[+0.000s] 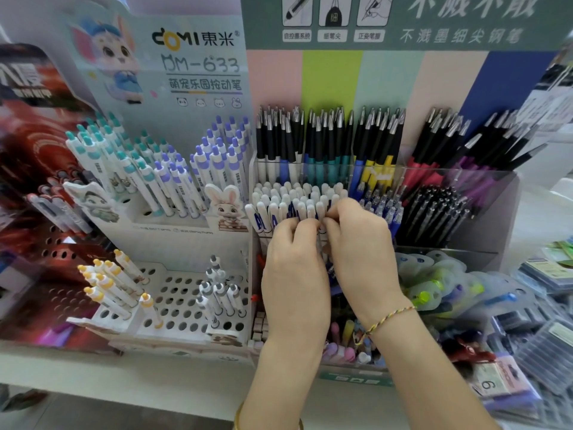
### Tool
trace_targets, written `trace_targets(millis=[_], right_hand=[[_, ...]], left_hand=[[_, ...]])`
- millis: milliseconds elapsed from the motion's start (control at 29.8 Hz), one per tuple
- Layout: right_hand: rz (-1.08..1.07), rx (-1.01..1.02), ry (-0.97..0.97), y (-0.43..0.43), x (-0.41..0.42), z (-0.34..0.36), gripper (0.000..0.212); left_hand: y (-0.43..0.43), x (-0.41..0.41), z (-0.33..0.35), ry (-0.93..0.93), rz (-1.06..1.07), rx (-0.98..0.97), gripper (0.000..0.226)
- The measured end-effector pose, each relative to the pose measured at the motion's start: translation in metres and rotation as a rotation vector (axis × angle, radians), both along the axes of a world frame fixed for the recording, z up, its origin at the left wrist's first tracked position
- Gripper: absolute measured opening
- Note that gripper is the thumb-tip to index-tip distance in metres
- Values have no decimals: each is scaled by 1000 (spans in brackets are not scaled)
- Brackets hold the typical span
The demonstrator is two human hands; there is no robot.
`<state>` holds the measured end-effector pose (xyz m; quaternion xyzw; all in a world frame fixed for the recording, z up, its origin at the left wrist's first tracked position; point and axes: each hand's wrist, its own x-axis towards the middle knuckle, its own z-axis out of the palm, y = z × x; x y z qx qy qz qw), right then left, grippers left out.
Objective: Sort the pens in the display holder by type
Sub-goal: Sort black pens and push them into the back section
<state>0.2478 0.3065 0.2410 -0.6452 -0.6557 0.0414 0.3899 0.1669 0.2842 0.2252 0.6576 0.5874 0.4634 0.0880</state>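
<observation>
A clear acrylic display holder (499, 193) stands on the shelf, split into compartments. In its middle row a dense bunch of white-capped pens (294, 197) stands upright. My left hand (294, 262) and my right hand (356, 243) meet at the front of that bunch, with fingertips pinched on the front white pens. Beside them on the right stand blue pens (381, 206) and black pens (434, 212). The back row holds black-tipped pens (328, 138) with coloured barrels. My hands hide the lower barrels of the white pens.
To the left stands a white perforated display (173, 293) with teal, purple, yellow and grey click pens. Packaged items (440, 283) lie in the holder's front right bin. Stacked packs (545, 336) sit at the far right. The shelf edge (124, 377) runs below.
</observation>
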Motion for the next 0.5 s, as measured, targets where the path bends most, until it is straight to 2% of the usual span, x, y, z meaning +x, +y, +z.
trace_targets(millis=[268,503], right_hand=[[-4,-2,46,-7,3,2,6],[19,-58,67,-12,6,4,6]], left_hand=[[-4,-1,-1,19,46,5,30],[-7,3,-3,31,73,15,26]])
